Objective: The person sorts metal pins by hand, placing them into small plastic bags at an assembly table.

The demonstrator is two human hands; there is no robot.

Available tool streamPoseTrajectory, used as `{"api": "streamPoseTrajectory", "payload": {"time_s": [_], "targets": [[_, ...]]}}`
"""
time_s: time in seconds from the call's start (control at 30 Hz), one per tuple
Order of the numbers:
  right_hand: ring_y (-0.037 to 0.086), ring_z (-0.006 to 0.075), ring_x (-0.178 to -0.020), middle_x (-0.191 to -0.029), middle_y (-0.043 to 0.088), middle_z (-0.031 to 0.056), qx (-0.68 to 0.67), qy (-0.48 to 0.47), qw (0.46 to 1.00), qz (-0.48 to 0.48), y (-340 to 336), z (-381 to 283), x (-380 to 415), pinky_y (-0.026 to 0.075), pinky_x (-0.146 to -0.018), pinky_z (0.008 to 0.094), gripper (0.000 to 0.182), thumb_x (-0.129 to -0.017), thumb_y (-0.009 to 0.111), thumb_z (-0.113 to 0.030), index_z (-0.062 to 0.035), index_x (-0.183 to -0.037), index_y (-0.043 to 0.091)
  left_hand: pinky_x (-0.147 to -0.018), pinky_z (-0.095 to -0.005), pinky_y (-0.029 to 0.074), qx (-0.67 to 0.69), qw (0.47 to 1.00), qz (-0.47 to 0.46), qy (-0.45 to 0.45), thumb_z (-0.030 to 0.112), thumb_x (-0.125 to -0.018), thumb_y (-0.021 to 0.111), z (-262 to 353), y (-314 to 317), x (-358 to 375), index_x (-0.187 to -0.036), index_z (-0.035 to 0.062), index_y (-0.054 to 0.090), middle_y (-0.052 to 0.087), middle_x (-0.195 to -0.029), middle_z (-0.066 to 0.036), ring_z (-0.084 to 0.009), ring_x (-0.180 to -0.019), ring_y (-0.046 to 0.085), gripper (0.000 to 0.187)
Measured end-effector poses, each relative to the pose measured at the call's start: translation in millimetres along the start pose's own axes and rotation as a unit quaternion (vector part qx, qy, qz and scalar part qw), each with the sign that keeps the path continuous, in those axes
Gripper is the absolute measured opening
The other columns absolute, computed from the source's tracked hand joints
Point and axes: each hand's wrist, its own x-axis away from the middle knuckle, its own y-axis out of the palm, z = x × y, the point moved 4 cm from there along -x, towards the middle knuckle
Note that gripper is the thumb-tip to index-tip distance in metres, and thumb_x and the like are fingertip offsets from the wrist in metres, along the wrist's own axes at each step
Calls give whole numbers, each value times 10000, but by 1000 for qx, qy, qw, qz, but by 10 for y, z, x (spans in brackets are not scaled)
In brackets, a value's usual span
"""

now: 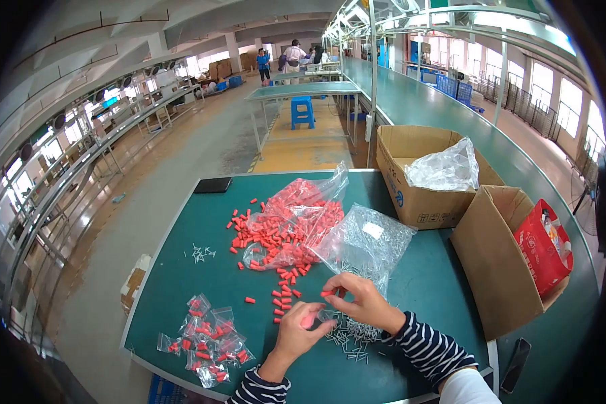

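Note:
My left hand (pixel 297 337) is closed, with the edge of a small clear plastic bag (pixel 326 315) showing at its fingertips. Just above and to the right, my right hand (pixel 363 301) pinches a red plastic plug (pixel 326 293). Loose red plugs (pixel 284 302) lie beside my left hand, trailing from a large open bag of red plugs (pixel 296 219). Under my right hand spreads a pile of screws (pixel 350 334), below a clear bag of screws (pixel 370 239). Small filled bags (pixel 212 337) of red plugs lie in a heap at the left.
The green table (pixel 175 276) also carries a few loose screws (pixel 199 253) and a black phone-like object (pixel 213 185). On the right stand a cardboard box (pixel 417 202) with clear plastic and another box (pixel 495 262) with a red bag (pixel 542 249). A conveyor (pixel 438 114) runs behind them.

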Motion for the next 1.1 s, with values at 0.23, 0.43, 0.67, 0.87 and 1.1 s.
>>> {"api": "streamPoseTrajectory", "payload": {"time_s": [0.23, 0.43, 0.67, 0.87, 1.1], "targets": [[619, 301, -948, -1029, 628, 106, 100, -100, 990, -2, 89, -124, 296, 503, -811, 370, 231, -810, 686, -34, -38, -1034, 629, -710, -298, 508, -26, 1000, -7, 8, 65, -664, 825, 19, 90, 26, -1025, 5, 667, 648, -880, -79, -191, -793, 630, 399], [623, 269, -921, -1028, 640, 78, 152, -110, 982, -12, 108, -73, 375, 477, -823, 367, 233, -814, 695, -76, -63, -1038, 630, -701, -320, 515, -17, 1000, -22, 4, 74, -680, 814, -12, 147, 54, -1032, 19, 670, 647, -895, -96, -229, -809, 644, 384], [646, 253, -861, -1027, 676, 43, 148, -96, 984, -21, 102, -68, 387, 486, -848, 367, 236, -823, 695, -84, -67, -1047, 622, -713, -295, 506, -19, 1000, -15, 2, 51, -663, 817, -37, 131, 35, -1034, 17, 674, 651, -891, -82, -197, -797, 635, 399], [642, 262, -926, -1065, 674, 62, 150, -118, 981, -21, 115, -93, 392, 477, -889, 390, 230, -833, 700, -96, -73, -1047, 619, -721, -303, 512, -19, 1000, -13, -2, 51, -668, 814, -25, 130, 39, -1032, 9, 672, 652, -893, -86, -203, -802, 636, 393], [620, 256, -917, -987, 656, 68, 152, -91, 984, -11, 16, -163, 366, 454, -809, 371, 220, -836, 701, -128, -82, -1043, 642, -725, -302, 518, -18, 1000, -22, 1, 60, -663, 823, -27, 139, 43, -1033, 14, 670, 656, -908, -93, -207, -808, 642, 403]]}}
